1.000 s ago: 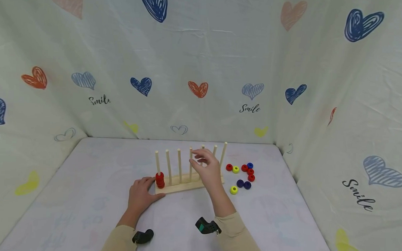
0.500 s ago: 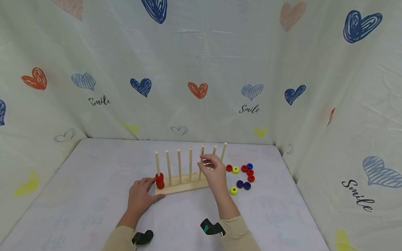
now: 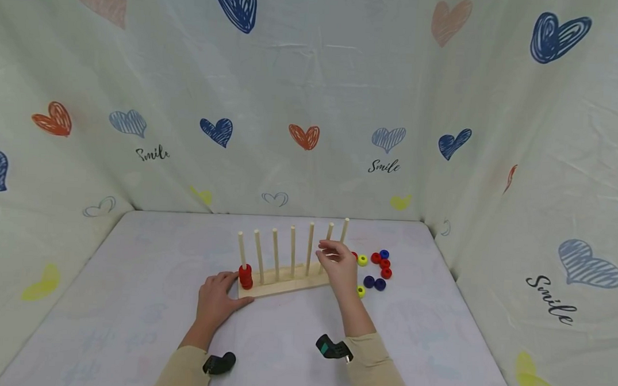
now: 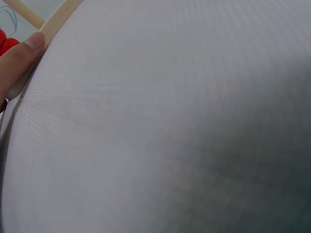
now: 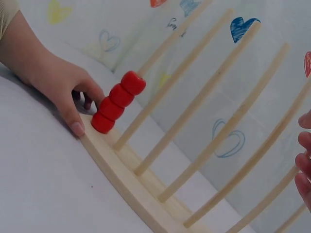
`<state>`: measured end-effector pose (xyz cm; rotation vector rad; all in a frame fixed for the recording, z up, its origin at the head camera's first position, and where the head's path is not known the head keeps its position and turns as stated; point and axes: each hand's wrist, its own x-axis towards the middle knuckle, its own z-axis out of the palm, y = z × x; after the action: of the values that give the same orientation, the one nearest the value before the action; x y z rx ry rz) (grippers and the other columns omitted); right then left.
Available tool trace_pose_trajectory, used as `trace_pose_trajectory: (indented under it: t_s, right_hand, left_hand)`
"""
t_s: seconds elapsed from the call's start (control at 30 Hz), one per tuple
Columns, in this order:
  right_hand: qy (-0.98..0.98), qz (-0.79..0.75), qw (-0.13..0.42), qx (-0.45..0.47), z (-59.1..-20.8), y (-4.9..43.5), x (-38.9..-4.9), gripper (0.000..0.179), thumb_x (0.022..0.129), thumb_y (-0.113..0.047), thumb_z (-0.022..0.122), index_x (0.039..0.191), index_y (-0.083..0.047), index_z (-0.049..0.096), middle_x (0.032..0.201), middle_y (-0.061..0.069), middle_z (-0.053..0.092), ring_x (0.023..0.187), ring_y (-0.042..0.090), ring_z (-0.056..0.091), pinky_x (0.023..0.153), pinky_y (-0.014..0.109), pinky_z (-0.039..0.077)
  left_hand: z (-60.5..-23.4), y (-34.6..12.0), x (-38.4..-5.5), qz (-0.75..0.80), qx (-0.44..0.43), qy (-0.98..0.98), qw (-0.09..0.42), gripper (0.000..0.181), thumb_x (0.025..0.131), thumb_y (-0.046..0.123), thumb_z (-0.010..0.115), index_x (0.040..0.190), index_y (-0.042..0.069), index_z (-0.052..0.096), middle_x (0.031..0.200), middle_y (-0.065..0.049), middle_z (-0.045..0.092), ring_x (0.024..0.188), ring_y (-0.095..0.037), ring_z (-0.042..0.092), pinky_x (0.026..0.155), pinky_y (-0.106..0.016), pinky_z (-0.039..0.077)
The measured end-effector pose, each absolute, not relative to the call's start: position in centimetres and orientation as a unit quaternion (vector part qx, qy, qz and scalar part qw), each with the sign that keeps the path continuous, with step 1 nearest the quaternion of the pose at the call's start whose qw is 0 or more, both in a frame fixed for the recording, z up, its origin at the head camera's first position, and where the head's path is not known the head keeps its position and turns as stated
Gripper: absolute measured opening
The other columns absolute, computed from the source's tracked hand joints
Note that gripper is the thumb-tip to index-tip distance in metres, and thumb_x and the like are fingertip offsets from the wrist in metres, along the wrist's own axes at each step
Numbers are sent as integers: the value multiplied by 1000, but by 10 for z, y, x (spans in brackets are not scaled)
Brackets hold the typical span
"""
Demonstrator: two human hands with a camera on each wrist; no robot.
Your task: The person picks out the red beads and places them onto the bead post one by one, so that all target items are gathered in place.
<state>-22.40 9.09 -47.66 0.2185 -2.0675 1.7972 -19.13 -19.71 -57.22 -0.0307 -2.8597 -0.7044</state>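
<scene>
A wooden peg rack point(image 3: 284, 286) with several upright pegs stands on the table. Red beads point(image 5: 118, 102) are stacked on its leftmost peg; the pegs beside it in the right wrist view are bare. My left hand point(image 3: 215, 302) grips the rack's left end, thumb point(image 4: 35, 42) on the front edge and the other fingers round behind. Towards the rack's right end, my right hand point(image 3: 342, 270) hovers in front of the pegs with loosely bent fingers point(image 5: 304, 162) and nothing in them. It hides part of the right end of the base.
Loose beads lie on the table right of the rack: red point(image 3: 385, 273), yellow point(image 3: 362, 260), dark blue point(image 3: 380, 285) and blue point(image 3: 384, 254). My right hand and wrist partly cover two of them. A cloth wall with hearts point(image 3: 304, 137) rises behind the table point(image 3: 128, 300).
My right hand has moved rightward along the pegs, from the middle ones towards the right end. My left hand and the rack have stayed where they were.
</scene>
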Motion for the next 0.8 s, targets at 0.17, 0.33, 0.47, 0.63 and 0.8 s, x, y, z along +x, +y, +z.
trace_pose_trajectory:
  t_s: [0.17, 0.33, 0.47, 0.63, 0.8]
  right_hand:
    - [-747, 634, 193, 50, -481, 97, -226, 22, 82, 3, 73, 104, 3, 71, 93, 10, 71, 83, 21, 65, 74, 25, 52]
    - [-747, 643, 168, 15, -481, 102, -227, 21, 83, 1, 74, 104, 2, 72, 97, 13, 71, 87, 23, 64, 76, 24, 51]
    - [-746, 645, 167, 1, -483, 106, -229, 21, 83, 1, 74, 103, 2, 72, 97, 15, 71, 86, 22, 64, 75, 20, 49]
    - [-745, 645, 171, -1, -486, 111, -231, 21, 83, 2, 73, 104, 2, 71, 95, 15, 71, 85, 21, 64, 73, 19, 49]
    - [-750, 644, 154, -8, -487, 116, -234, 22, 85, 0, 72, 107, 2, 71, 97, 13, 70, 88, 23, 63, 75, 19, 49]
  left_hand:
    - [-574, -197, -192, -237, -13, -966, 102, 79, 70, 49, 83, 131, 4, 59, 126, -19, 57, 115, -39, 46, 96, -58, 36]
    - [-574, -198, -192, -237, -17, -965, 109, 79, 70, 48, 83, 130, 3, 60, 125, -19, 58, 114, -40, 47, 95, -58, 37]
    - [-574, -198, -192, -234, -17, -966, 107, 79, 70, 49, 83, 131, 3, 60, 125, -18, 58, 114, -39, 47, 95, -58, 37]
    - [-575, -198, -192, -237, -12, -966, 104, 79, 70, 48, 83, 131, 4, 60, 126, -18, 57, 115, -39, 46, 96, -57, 36]
    - [-574, -197, -192, -239, -12, -965, 103, 79, 70, 48, 83, 131, 4, 59, 126, -18, 57, 115, -39, 45, 96, -57, 36]
